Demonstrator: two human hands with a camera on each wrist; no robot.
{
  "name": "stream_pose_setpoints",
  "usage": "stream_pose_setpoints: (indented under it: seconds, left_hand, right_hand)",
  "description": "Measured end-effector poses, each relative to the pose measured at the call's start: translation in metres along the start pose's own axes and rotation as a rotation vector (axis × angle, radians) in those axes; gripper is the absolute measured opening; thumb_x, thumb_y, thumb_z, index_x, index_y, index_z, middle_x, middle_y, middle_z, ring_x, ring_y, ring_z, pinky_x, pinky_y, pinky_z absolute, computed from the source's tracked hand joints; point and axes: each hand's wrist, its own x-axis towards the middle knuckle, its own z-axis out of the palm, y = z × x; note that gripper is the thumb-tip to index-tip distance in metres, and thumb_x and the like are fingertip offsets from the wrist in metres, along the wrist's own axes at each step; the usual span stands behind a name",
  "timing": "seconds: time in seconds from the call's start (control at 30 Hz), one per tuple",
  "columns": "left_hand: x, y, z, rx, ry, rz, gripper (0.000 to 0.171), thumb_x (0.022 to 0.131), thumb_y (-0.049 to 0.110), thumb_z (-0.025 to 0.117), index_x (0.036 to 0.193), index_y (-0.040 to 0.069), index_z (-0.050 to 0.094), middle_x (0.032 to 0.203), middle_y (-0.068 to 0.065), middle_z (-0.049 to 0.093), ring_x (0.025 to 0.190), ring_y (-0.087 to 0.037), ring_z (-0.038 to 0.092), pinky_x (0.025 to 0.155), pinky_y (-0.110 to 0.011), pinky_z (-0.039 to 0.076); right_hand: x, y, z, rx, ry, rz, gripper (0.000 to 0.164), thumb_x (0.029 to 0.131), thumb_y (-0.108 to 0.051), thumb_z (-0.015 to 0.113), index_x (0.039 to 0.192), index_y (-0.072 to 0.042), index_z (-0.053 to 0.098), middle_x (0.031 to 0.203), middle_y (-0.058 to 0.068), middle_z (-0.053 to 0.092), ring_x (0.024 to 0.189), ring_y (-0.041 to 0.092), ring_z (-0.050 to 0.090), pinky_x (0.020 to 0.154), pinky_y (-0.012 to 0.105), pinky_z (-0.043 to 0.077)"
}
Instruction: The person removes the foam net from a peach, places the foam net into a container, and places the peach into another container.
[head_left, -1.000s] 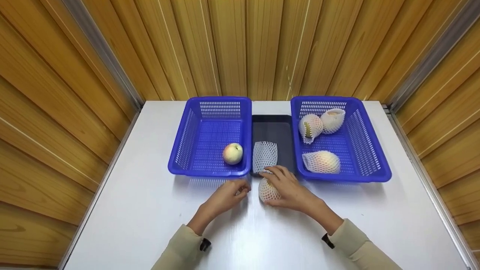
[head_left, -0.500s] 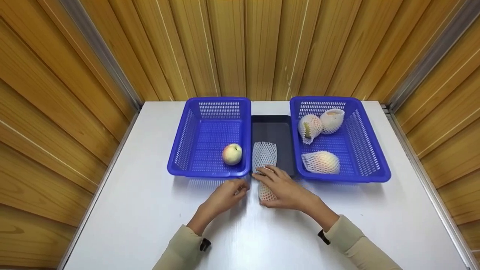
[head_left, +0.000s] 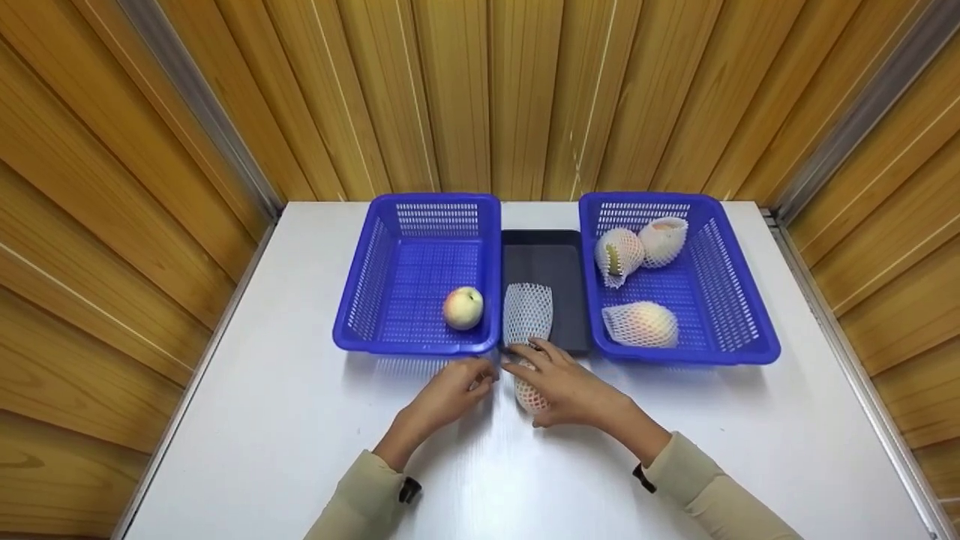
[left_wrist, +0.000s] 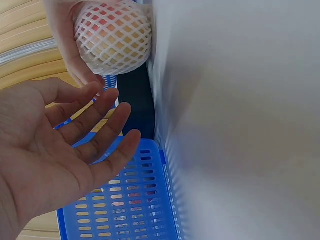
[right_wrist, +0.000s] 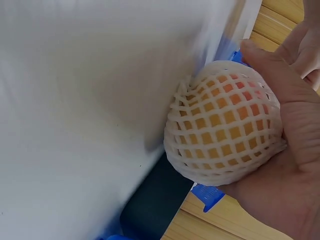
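In the head view my right hand [head_left: 574,386] grips a round fruit in a white foam net [head_left: 529,394], just in front of the black tray. The right wrist view shows this netted fruit [right_wrist: 225,125] close up, yellow with a red blush, against the palm and thumb. To its left my left hand [head_left: 454,390] is held apart from the fruit, near the left basket's front rim. Its fingers are loosely curled and hold nothing, as the left wrist view shows of the hand [left_wrist: 70,145]. A flat foam net [head_left: 529,311] lies in the black tray [head_left: 544,255].
The left blue basket [head_left: 416,348] contains one bare yellow-and-red fruit [head_left: 463,308]. In the right blue basket [head_left: 694,356] are three netted fruits, one being this front fruit [head_left: 651,325]. Both baskets flank the tray on a white table [head_left: 285,360], with wood-patterned walls [head_left: 525,97] around.
My right hand has shifted slightly toward me and left over the netted fruit, covering more of it, its thumb now lower. The left hand stays put.
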Motion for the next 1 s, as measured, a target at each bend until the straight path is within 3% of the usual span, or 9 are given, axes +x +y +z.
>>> stream_pose_setpoints:
  seconds: [0.4,0.67,0.87,1.0]
  left_hand:
    - [0.001,0.003,0.002,-0.014,-0.007,-0.006,0.015,0.1,0.007,0.06,0.108,0.003,0.071,0.104,-0.007,0.072,0.098,-0.02,0.068,0.087,-0.033,0.058]
    - [0.001,0.003,0.003,-0.032,-0.014,-0.021,0.015,0.1,0.007,0.06,0.108,0.003,0.071,0.105,-0.007,0.072,0.099,-0.021,0.068,0.087,-0.032,0.058]
    - [0.002,0.004,-0.001,-0.026,0.005,-0.006,0.014,0.099,0.009,0.061,0.108,0.005,0.071,0.105,-0.006,0.072,0.1,-0.02,0.068,0.088,-0.032,0.058]
    - [0.001,0.006,-0.003,-0.042,-0.003,0.015,0.016,0.099,0.007,0.059,0.109,0.003,0.071,0.105,-0.006,0.072,0.1,-0.018,0.067,0.087,-0.03,0.057]
  right_hand:
    - [-0.006,-0.001,-0.001,-0.078,0.015,-0.024,0.09,0.067,-0.025,0.095,0.146,-0.02,0.052,0.157,0.012,0.039,0.14,0.039,0.037,0.113,0.058,0.038]
    - [-0.004,0.004,0.001,-0.046,0.057,-0.058,0.072,0.066,-0.022,0.095,0.129,-0.021,0.061,0.141,0.007,0.051,0.129,0.033,0.045,0.106,0.055,0.045]
    - [-0.004,0.008,0.004,-0.038,0.097,-0.106,0.07,0.065,-0.023,0.095,0.127,-0.022,0.062,0.138,0.004,0.053,0.122,0.029,0.048,0.1,0.052,0.049]
    - [-0.006,0.009,0.001,0.04,0.133,-0.108,0.069,0.065,-0.02,0.094,0.126,-0.023,0.062,0.137,0.004,0.054,0.121,0.028,0.047,0.098,0.052,0.05]
